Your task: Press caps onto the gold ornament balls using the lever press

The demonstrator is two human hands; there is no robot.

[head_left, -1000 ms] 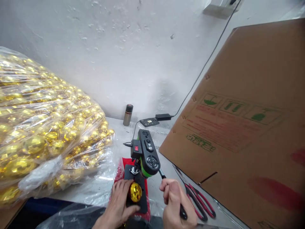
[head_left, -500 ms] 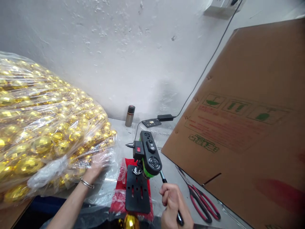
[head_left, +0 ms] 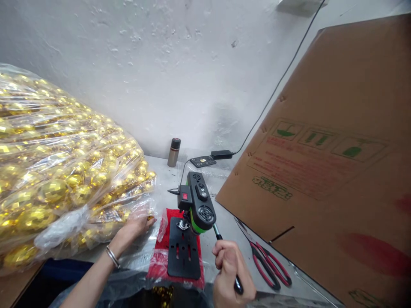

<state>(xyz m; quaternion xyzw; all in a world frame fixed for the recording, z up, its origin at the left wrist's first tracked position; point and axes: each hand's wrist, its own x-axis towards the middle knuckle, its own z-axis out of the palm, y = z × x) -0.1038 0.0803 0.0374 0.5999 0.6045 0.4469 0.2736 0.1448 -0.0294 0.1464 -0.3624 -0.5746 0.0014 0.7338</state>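
Note:
My right hand (head_left: 231, 271) is wrapped round the black-gripped lever handle (head_left: 238, 285) of a small bench drill press (head_left: 201, 201) with a black and green head. The press's black slotted base plate (head_left: 184, 252) lies on a red cloth (head_left: 157, 265). My left hand (head_left: 136, 226), with a bracelet at the wrist, is at the edge of a big clear plastic bag (head_left: 77, 214) full of shiny gold faceted balls. Its fingers are bent round a small gold ball (head_left: 150, 217), partly hidden by the fingers and plastic. Below the base plate, more gold balls (head_left: 163, 295) show in a dark opening.
Red-and-black handled scissors (head_left: 269, 265) lie right of the press, beside a large leaning cardboard box (head_left: 314, 162). Behind the press are a small bottle (head_left: 174, 152), a black patterned card (head_left: 203, 161) and a power adapter (head_left: 222, 154), its cord running up the wall.
My left hand has shifted right, out from under the bag's plastic, with a gold ball at its fingertips. The gold ball below the base plate has dropped from sight. My right hand stays on the lever.

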